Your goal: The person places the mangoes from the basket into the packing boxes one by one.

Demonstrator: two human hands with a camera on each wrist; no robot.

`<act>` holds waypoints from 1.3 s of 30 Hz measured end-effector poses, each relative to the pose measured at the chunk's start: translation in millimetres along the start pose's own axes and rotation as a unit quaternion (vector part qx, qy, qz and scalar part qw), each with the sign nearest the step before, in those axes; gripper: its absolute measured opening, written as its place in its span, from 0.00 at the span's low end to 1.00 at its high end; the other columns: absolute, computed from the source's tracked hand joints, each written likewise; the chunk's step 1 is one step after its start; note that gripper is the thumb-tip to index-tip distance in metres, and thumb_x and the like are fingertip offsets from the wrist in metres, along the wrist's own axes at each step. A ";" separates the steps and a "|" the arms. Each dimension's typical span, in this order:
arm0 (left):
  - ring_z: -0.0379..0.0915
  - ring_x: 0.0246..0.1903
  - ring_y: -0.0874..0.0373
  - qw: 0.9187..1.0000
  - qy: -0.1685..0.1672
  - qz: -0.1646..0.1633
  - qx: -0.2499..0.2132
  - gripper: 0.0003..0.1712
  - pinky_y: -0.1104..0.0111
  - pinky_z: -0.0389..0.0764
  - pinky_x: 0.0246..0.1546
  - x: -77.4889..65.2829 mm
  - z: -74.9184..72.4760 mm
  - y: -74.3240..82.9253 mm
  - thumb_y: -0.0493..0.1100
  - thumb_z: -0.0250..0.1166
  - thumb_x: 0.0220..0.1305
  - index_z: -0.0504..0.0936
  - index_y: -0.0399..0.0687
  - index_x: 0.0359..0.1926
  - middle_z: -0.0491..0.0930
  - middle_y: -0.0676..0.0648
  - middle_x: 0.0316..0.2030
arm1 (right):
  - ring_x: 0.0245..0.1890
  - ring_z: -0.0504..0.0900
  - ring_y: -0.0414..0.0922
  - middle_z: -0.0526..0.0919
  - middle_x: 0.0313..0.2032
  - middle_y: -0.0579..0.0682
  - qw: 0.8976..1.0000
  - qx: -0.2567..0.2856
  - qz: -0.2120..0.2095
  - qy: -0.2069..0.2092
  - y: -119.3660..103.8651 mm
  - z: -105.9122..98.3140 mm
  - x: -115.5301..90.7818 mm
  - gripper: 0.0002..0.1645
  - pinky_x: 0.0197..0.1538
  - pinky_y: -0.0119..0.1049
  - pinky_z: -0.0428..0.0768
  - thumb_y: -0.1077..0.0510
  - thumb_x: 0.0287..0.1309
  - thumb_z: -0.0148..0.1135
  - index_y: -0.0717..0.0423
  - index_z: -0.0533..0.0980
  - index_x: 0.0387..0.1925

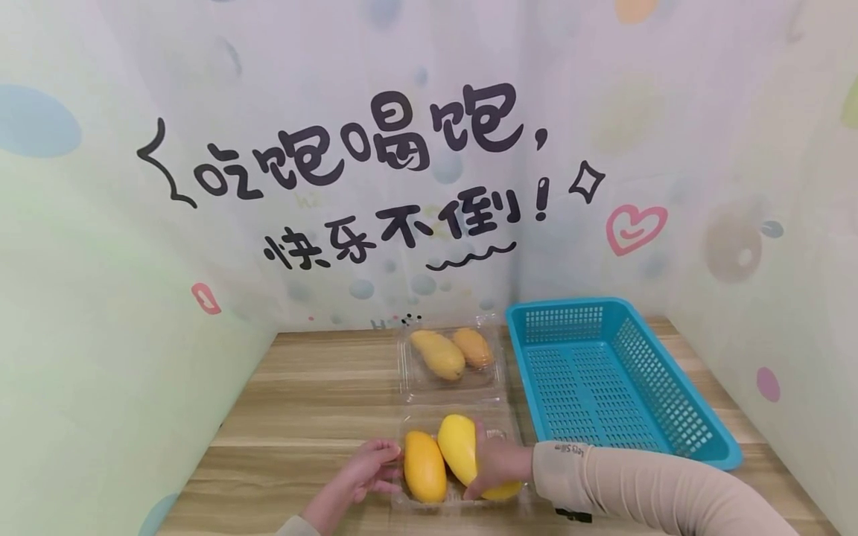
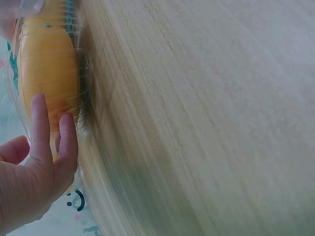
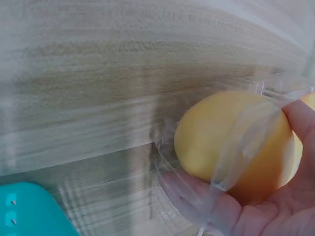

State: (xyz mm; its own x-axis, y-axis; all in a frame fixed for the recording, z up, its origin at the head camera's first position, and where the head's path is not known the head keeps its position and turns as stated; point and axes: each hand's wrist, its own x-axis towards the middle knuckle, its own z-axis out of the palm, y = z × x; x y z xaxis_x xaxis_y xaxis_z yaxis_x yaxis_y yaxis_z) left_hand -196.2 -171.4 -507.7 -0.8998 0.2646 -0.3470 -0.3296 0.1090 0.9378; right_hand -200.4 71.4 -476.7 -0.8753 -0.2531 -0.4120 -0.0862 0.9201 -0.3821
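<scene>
A clear plastic box (image 1: pixel 418 419) sits at the near edge of the table with several mangoes in it. An orange-yellow mango (image 1: pixel 425 467) lies on its left side, beside a yellow mango (image 1: pixel 459 447). My right hand (image 1: pixel 499 461) grips another yellow mango (image 3: pixel 221 137) at the box's right end. In the right wrist view its thumb is over the mango, and its fingers show through the clear plastic wall. At the left side of the box is my left hand (image 1: pixel 365 469), its fingers extended, with fingertips (image 2: pixel 38 101) right at the plastic wall.
Behind the near box, clear plastic holds two more mangoes (image 1: pixel 439 355). To the right stands a blue perforated basket (image 1: pixel 523 357), close to my right forearm. Patterned cloth walls (image 1: pixel 375 59) with dark lettering enclose the wooden table (image 1: pixel 315 394).
</scene>
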 end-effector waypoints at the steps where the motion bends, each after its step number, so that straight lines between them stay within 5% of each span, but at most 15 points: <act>1: 0.76 0.32 0.57 1.000 0.000 0.000 0.000 0.15 0.60 0.83 0.34 0.1 0.0 0.0 0.40 0.53 0.64 0.66 0.31 0.45 0.73 0.40 0.42 | 0.36 0.74 0.49 0.73 0.49 0.67 1.000 0.000 0.000 -0.001 0.5 0.4 0.7 0.71 0.46 0.45 0.76 0.41 0.29 0.76 0.65 0.44 0.67; 16: 0.76 0.32 0.56 1.000 0.006 0.001 0.000 0.16 0.60 0.83 0.33 1.4 0.1 -2.3 0.40 0.53 0.64 0.66 0.30 0.46 0.73 0.40 0.42 | 0.45 0.75 0.54 0.71 0.51 0.67 0.999 0.030 -0.001 -0.030 1.7 -4.3 0.1 0.68 0.52 0.49 0.74 0.44 0.35 0.75 0.66 0.43 0.67; 24: 0.76 0.32 0.55 1.000 0.006 0.002 0.003 0.16 0.61 0.83 0.32 2.2 0.4 -3.7 0.40 0.53 0.65 0.66 0.29 0.46 0.73 0.39 0.42 | 0.20 0.71 0.44 0.74 0.30 0.50 0.998 0.016 -0.039 -0.041 -9.9 -60.9 -4.4 0.33 0.22 0.36 0.76 0.48 0.49 0.66 0.62 0.68 0.53; 31: 0.77 0.31 0.56 1.000 0.007 0.001 0.003 0.15 0.61 0.83 0.32 0.7 1.4 -1.2 0.39 0.53 0.65 0.66 0.30 0.45 0.73 0.39 0.42 | 0.28 0.77 0.46 0.79 0.42 0.54 0.988 0.127 -0.058 0.069 -7.0 -129.9 16.3 0.27 0.26 0.34 0.76 0.50 0.61 0.54 0.60 0.68 0.57; 39: 0.77 0.31 0.57 1.000 0.009 0.000 0.006 0.14 0.61 0.83 0.32 0.2 1.6 0.4 0.39 0.53 0.64 0.66 0.30 0.45 0.74 0.39 0.42 | 0.48 0.74 0.55 0.73 0.54 0.63 0.943 0.223 -0.041 0.243 17.6 -157.4 49.1 0.25 0.48 0.46 0.78 0.52 0.66 0.44 0.64 0.66 0.57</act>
State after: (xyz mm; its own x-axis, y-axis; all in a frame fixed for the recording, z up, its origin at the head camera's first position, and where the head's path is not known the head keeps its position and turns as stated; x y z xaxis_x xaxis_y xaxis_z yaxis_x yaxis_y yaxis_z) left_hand -196.1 -169.7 -507.4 -0.9046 0.2475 -0.3470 -0.3267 0.1202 0.9374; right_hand -319.8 122.2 -373.5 -0.9985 -0.0510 0.0214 -0.0498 0.6593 -0.7502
